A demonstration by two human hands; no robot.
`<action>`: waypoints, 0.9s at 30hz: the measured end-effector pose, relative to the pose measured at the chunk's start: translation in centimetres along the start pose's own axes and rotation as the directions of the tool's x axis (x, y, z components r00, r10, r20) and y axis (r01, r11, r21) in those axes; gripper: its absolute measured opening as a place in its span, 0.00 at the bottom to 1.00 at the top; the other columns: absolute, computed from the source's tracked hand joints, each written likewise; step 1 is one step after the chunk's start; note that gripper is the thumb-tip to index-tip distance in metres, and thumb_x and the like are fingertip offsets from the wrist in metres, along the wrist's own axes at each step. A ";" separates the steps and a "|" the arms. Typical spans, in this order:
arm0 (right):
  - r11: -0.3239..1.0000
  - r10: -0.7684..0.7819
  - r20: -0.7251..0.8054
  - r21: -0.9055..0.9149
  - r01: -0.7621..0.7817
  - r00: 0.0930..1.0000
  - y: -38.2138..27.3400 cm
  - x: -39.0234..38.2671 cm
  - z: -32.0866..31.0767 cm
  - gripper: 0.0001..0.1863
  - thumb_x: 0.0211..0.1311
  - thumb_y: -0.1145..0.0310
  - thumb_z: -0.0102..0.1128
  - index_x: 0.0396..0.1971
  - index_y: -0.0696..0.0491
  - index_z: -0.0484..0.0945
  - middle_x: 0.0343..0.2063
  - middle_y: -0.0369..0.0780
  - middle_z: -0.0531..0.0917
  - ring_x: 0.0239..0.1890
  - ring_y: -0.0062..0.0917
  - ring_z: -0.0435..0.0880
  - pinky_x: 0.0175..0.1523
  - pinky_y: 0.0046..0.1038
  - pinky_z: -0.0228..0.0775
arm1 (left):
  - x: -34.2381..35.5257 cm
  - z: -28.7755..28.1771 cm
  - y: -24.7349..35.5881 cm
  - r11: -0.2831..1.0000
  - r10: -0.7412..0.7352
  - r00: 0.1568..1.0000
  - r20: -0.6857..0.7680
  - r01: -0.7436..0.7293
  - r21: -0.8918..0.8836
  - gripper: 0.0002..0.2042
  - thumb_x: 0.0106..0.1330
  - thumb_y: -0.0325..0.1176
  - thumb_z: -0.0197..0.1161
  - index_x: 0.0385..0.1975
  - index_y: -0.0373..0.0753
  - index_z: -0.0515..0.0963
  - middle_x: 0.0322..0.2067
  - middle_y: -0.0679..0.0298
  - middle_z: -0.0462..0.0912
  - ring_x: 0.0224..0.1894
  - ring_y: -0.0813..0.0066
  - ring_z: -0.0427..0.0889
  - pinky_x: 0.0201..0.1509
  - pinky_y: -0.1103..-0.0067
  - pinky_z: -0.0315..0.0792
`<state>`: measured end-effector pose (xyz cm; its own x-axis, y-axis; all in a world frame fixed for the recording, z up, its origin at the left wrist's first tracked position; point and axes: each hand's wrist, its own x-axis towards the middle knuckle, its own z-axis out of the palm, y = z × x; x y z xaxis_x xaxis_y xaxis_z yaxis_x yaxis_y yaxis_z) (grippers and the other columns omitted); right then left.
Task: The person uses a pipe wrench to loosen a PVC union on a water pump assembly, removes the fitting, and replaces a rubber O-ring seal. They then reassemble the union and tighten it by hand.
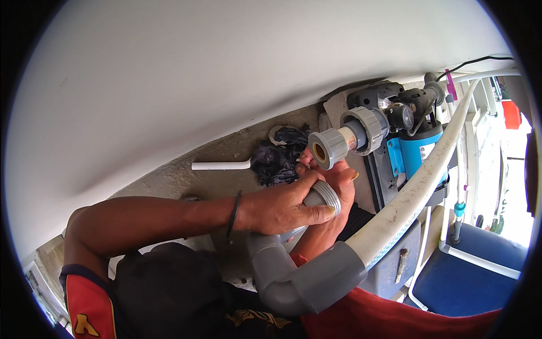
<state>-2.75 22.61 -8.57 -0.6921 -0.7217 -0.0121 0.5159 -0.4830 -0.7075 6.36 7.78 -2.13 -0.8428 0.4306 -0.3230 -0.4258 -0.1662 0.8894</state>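
Observation:
My left hand (279, 209), a dark band on its wrist, is wrapped around a grey threaded pipe end (324, 196), thumb on the ridges. This end belongs to a bent grey elbow pipe (276, 265) joined to a thick, dirt-marked white pipe (412, 195). My right hand (341, 179) is just beyond, its fingers curled beside and below a grey union fitting (329, 150); whether it grips anything is partly hidden. That fitting has an open mouth and leads through a larger ribbed nut (367, 131) to a black pump (418, 104).
A crumpled black plastic bag (276, 155) and a short white pipe (220, 165) lie on the concrete by the white wall (197, 73). Beside the pump stand a blue cylinder (420, 147) and a thin white pipe (462, 152). A dark blue panel (468, 271) is at right.

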 end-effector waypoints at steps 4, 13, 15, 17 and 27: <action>0.988 -0.012 -0.048 -0.153 0.004 0.999 0.0 0.7 0.6 0.42 0.55 0.40 0.67 0.56 0.61 0.69 0.45 0.47 0.76 0.47 0.31 0.75 0.49 0.33 0.71 | 0.3 0.7 -0.7 0.980 0.200 0.978 -0.065 -0.199 0.015 0.32 0.72 0.51 0.54 0.65 0.37 0.52 0.48 0.43 0.74 0.47 0.59 0.77 0.50 0.71 0.71; 0.988 -0.123 -0.181 -0.116 0.103 0.976 0.7 1.2 1.3 0.32 0.52 0.45 0.73 0.43 0.60 0.81 0.37 0.47 0.84 0.41 0.30 0.81 0.46 0.30 0.72 | 0.5 0.4 -1.2 0.988 0.156 0.987 -0.034 -0.156 0.008 0.32 0.71 0.50 0.54 0.63 0.35 0.52 0.47 0.33 0.76 0.52 0.43 0.80 0.58 0.65 0.71; 0.973 -0.159 -0.204 -0.196 0.119 0.966 0.4 0.9 1.4 0.32 0.53 0.43 0.71 0.41 0.61 0.81 0.35 0.47 0.85 0.37 0.30 0.82 0.42 0.29 0.73 | 0.5 0.4 -1.1 0.987 0.161 0.986 -0.049 -0.160 0.017 0.32 0.70 0.50 0.55 0.63 0.33 0.53 0.45 0.34 0.78 0.50 0.42 0.81 0.56 0.64 0.72; 0.919 -0.183 -0.270 -0.389 0.066 0.945 -0.7 0.2 1.9 0.32 0.54 0.42 0.70 0.38 0.61 0.81 0.31 0.45 0.85 0.31 0.27 0.82 0.36 0.27 0.72 | 0.5 0.4 -1.1 0.987 0.161 0.985 -0.056 -0.160 0.012 0.33 0.69 0.51 0.56 0.61 0.30 0.54 0.44 0.35 0.79 0.48 0.42 0.82 0.54 0.64 0.74; -0.373 -0.323 0.228 -0.923 0.098 0.919 -7.7 0.0 8.1 0.22 0.37 0.68 0.82 0.26 0.56 0.74 0.22 0.34 0.72 0.23 0.17 0.68 0.27 0.20 0.60 | 0.4 0.2 -0.9 0.994 0.083 0.996 -0.022 -0.082 0.074 0.36 0.64 0.48 0.60 0.59 0.24 0.54 0.35 0.38 0.81 0.37 0.51 0.85 0.43 0.66 0.76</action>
<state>-2.65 22.28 2.66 -0.6874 -0.6198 0.3785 -0.7257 0.5669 -0.3897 6.48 8.29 -2.94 -0.8825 0.3954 -0.2549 -0.3301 -0.1346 0.9343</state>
